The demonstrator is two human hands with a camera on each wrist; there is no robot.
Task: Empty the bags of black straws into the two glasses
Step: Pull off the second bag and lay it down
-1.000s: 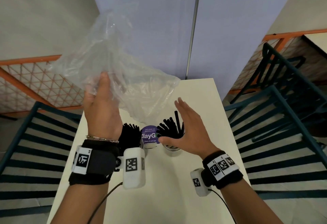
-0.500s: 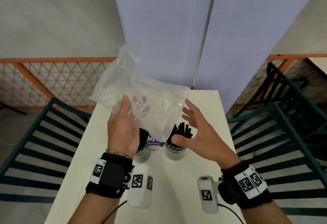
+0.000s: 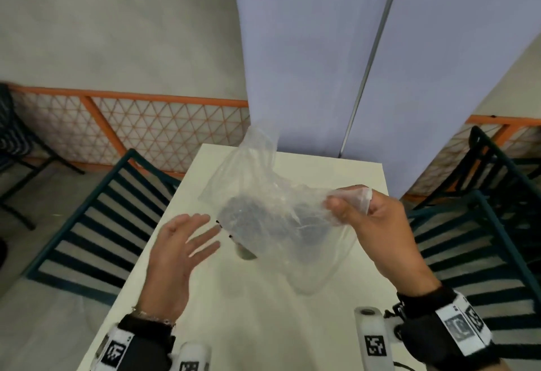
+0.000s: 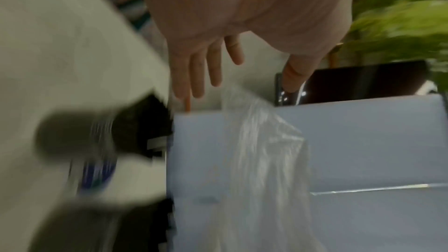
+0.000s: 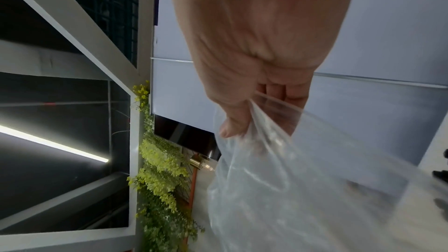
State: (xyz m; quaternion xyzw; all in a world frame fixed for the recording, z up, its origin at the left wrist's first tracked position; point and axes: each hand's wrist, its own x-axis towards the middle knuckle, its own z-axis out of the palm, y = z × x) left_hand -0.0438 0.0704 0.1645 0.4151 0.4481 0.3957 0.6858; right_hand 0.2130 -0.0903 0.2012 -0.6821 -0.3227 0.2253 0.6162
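I stand at a pale cream worktop (image 3: pixel 336 171) whose far end meets a lavender partition (image 3: pixel 307 48) split by a thin metal strip (image 3: pixel 371 57). Dark green slatted chairs flank me, one on the left (image 3: pixel 96 224) and one on the right (image 3: pixel 483 239). Behind them runs a low orange-framed lattice fence (image 3: pixel 131 127) against a plain off-white wall (image 3: pixel 117 25). The floor (image 3: pixel 58 326) is light grey. In the right wrist view I see yellow-green hanging foliage (image 5: pixel 157 170) and a bright strip light (image 5: pixel 53 145) on a dark surface.
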